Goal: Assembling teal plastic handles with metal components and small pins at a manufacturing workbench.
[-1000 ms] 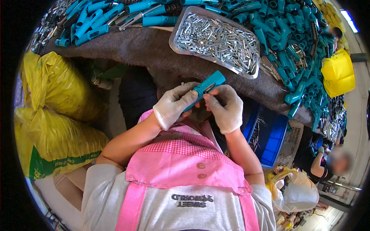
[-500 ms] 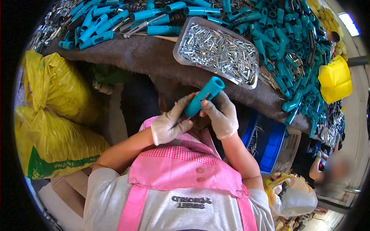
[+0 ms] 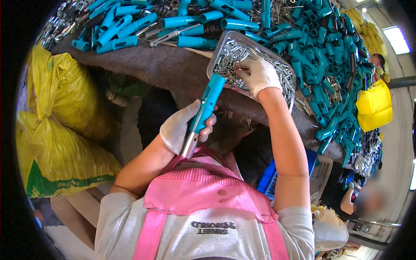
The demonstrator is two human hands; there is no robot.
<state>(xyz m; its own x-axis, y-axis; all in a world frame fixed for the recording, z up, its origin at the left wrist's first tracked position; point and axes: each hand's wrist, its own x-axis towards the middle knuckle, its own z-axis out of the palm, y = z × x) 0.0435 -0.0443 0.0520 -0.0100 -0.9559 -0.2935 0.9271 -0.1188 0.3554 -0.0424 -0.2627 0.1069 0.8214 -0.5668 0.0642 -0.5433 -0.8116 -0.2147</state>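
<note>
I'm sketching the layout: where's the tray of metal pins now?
In the head view, the tray sits upper right of centre, beneath the right hand, left of heaped teal tubes.

"Where did your right hand go?"

"My right hand [image 3: 260, 77] let go of the blue tube [image 3: 209, 100]. Now it reaches over the near edge of the metal tray [image 3: 217, 53], fingertips down at the small silver pins [image 3: 229, 54]."

"And the tube?"

"Only my left hand [image 3: 174, 130] has it now. Its top moved left, close to the tray's near left corner. Its silver end [image 3: 189, 146] shows now, pointing toward my apron [image 3: 208, 190]."
</note>
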